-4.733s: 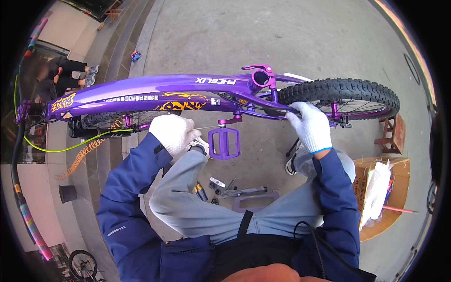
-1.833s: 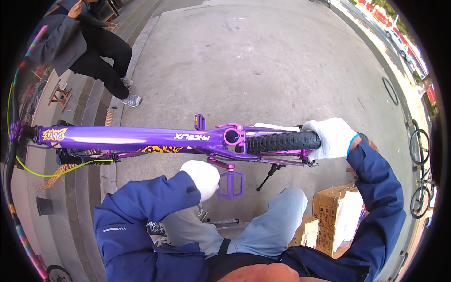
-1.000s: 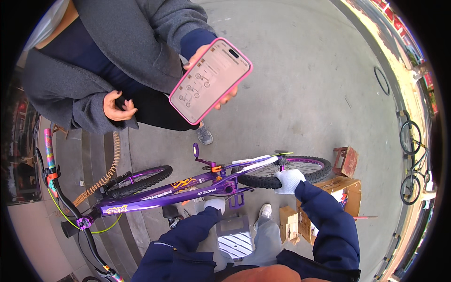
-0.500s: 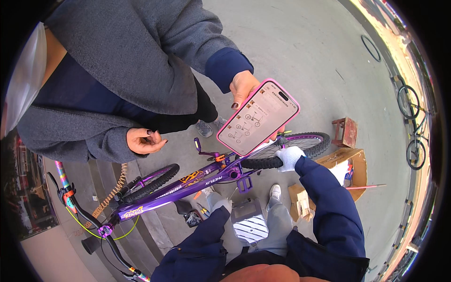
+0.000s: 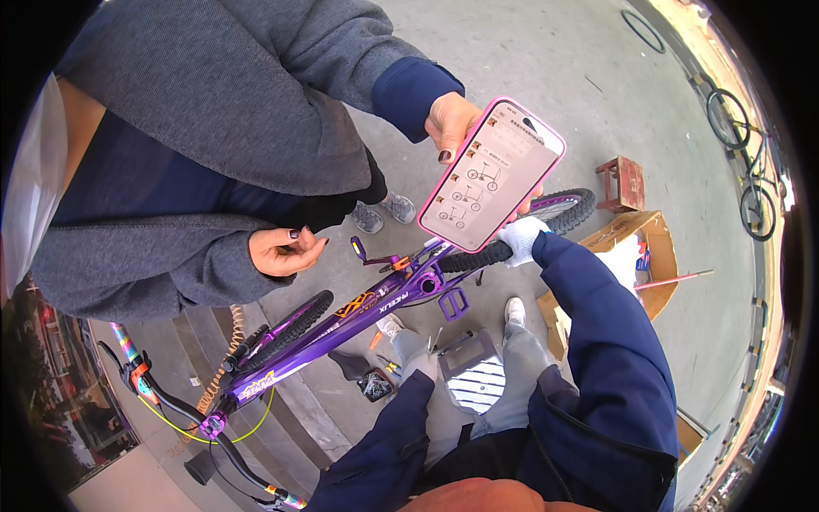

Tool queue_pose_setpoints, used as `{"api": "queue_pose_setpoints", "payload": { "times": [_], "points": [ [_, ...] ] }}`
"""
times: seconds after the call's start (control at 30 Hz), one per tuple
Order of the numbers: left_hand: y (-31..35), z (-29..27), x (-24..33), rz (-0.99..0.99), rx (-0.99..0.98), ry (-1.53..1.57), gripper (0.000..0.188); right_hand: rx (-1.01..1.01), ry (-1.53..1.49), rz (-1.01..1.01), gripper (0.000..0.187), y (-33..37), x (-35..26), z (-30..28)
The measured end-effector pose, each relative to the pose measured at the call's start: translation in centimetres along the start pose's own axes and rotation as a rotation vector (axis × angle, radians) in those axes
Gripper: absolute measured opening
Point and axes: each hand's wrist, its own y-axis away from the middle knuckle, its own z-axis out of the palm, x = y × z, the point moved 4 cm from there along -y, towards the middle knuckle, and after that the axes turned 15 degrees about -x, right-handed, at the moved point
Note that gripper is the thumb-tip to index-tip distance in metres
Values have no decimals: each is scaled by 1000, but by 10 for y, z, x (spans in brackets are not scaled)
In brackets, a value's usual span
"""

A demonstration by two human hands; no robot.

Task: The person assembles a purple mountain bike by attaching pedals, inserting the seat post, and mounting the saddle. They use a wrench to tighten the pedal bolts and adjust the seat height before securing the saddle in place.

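Note:
A purple bicycle (image 5: 341,331) lies slantwise before me, its handlebar at the left. My right hand (image 5: 522,239), in a white glove, is closed round the knobbly tyre of its rear wheel (image 5: 566,210). Low beside my left leg is my left hand (image 5: 421,362), also gloved; its fingers blend with the pale trousers, and a thin rod shows just above it. Across the bicycle, another person's hand (image 5: 454,124) holds a pink-cased phone (image 5: 495,175) with bicycle drawings on its screen over the rear wheel. That person's other hand (image 5: 287,252) hangs half curled.
A red wooden stool (image 5: 621,183) and an open cardboard box (image 5: 657,230) stand beyond my right arm. By my left foot lie a black saddle (image 5: 348,365) and small tools (image 5: 389,367). A coiled hose (image 5: 213,384) runs near the front wheel; another bicycle (image 5: 751,171) is far right.
My view has shifted, and the phone sits slightly higher and farther right in it, covering part of the rear wheel. My right hand stays on the tyre.

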Motion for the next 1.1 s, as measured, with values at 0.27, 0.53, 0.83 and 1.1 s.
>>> {"api": "queue_pose_setpoints", "payload": {
  "times": [0.27,0.53,0.83,1.1],
  "points": [
    [7,5,-8,-32,26,3,55,-21,17,25,54,-4,0,7],
    [9,7,-10,-39,51,-8,52,67,129,104,52,1,-11,9],
    [1,-45,2,-46,145,48,52,582,-523,-11,19,48,-117,89],
    [-35,-71,18,125,160,-41,47,220,-963,448,84,-71,-129,227]
  ]
}}
